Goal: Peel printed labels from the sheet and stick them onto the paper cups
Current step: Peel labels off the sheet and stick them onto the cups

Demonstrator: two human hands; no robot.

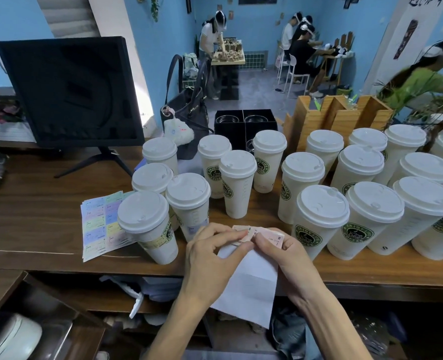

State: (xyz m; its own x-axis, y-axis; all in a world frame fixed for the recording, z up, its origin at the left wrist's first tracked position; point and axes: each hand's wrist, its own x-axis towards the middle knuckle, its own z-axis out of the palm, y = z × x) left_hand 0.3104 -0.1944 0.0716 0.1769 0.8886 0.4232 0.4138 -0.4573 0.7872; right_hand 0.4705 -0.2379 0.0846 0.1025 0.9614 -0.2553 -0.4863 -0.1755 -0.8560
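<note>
Labels (pixel 262 233) on the thin, floppy sheet (pixel 251 284) you held over the tabletop (pixel 33 216) edge looked light and easily creased, so your left hand (pixel 210 258) and right hand (pixel 280 252) pinched its top edge with curled fingers, best gripped at a corner.

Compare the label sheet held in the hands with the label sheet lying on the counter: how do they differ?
The held sheet is pinched by both the left hand and right hand, folded over so its white back shows; the counter sheet lies flat, face up. The held sheet shows pinkish labels at its top; the counter sheet shows rows in several pastel colours. Both carry printed labels.
</note>
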